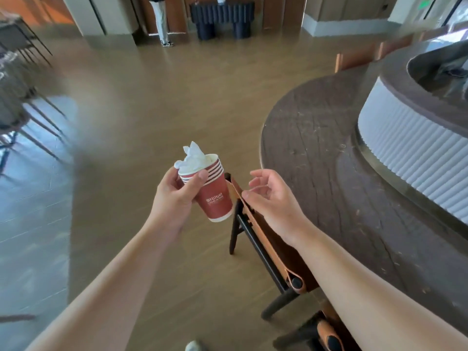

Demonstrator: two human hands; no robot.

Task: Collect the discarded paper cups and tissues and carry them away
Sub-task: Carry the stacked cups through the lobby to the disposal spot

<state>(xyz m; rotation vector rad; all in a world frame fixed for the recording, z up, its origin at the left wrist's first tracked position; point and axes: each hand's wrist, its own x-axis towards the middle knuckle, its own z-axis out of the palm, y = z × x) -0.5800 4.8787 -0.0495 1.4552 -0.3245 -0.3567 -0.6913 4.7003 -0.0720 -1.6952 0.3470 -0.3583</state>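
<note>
A stack of several red paper cups [215, 196] with white lettering is tilted in front of me. White crumpled tissues [192, 154] stick out of the top cup. My left hand [174, 196] grips the stack near its rims, thumb across the front. My right hand [271, 198] hovers just right of the cups with fingers loosely spread, holding nothing and not touching them.
A curved dark wooden table [329, 153] runs along the right, with a white ribbed counter [410, 153] behind it. A black and tan chair [266, 249] stands below my right hand. Dark chairs [22, 115] stand left. A person [162, 21] stands far ahead by a dark bench [222, 16].
</note>
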